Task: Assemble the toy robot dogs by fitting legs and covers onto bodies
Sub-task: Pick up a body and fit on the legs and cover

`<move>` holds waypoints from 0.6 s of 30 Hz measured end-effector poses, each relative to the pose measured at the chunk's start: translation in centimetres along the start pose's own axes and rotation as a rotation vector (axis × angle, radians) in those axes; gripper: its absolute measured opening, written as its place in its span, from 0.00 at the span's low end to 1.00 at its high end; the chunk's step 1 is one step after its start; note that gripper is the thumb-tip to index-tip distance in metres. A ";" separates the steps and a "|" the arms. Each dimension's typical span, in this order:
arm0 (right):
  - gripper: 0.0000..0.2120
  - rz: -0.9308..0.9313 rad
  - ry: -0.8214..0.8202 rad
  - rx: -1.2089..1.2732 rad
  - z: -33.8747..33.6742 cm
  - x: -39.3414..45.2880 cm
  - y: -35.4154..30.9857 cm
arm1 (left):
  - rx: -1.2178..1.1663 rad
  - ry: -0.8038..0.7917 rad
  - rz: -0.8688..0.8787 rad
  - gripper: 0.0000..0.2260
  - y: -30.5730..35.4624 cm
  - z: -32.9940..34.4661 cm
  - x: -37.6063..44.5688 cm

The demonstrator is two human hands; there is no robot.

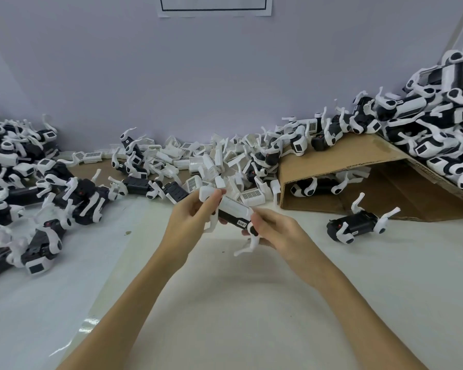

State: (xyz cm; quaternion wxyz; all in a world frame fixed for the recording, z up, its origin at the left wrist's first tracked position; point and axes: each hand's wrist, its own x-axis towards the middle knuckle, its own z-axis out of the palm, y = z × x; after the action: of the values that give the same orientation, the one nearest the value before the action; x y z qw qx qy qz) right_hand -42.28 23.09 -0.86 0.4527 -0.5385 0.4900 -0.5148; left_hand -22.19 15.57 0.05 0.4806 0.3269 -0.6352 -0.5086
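Black-and-white plastic, the toy dog [231, 213], held up off the white table [251, 303] between both hands; dark blocky body underneath, smooth white cover seated along the top, small printed label on the flank. Left hand [189, 221] curled round the front end, fingers [211, 200] pinching the white head block. Right hand [277, 231] wrapped round the rear end, thumb lying on the cover's edge, fingers curled under the body. Thin curved white legs [245, 248] dangling just below the right fingers, another jutting down beside the left palm.

Beyond the fingertips, a heap of loose white covers [206, 161], boxy and hollow, some showing a gridded panel. Off past the left hand, a jumble of glossy assembled dogs [38, 198], legs sticking out at all angles. Past the right hand, one dog [358, 225] lying alone on the table, near a brown corrugated cardboard flap [345, 161], matte and creased, with more dogs stacked on top
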 end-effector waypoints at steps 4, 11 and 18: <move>0.17 -0.014 -0.037 -0.111 -0.2 -0.1 0.4 | 0.071 -0.034 -0.018 0.21 -0.8 -0.8 0.4; 0.31 -0.276 0.129 -0.778 -1.3 -0.6 0.0 | 0.651 -0.176 0.231 0.28 -3.2 -2.6 0.7; 0.20 -0.233 0.536 -0.280 -6.4 1.4 -5.0 | 1.152 0.134 0.277 0.32 -5.8 -3.6 1.8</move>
State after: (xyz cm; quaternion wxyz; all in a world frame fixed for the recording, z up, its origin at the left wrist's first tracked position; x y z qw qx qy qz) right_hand -48.40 22.37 4.68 0.1672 -0.4931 0.5931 -0.6141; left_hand -19.82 11.16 -4.97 0.3267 0.4804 -0.8139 0.0072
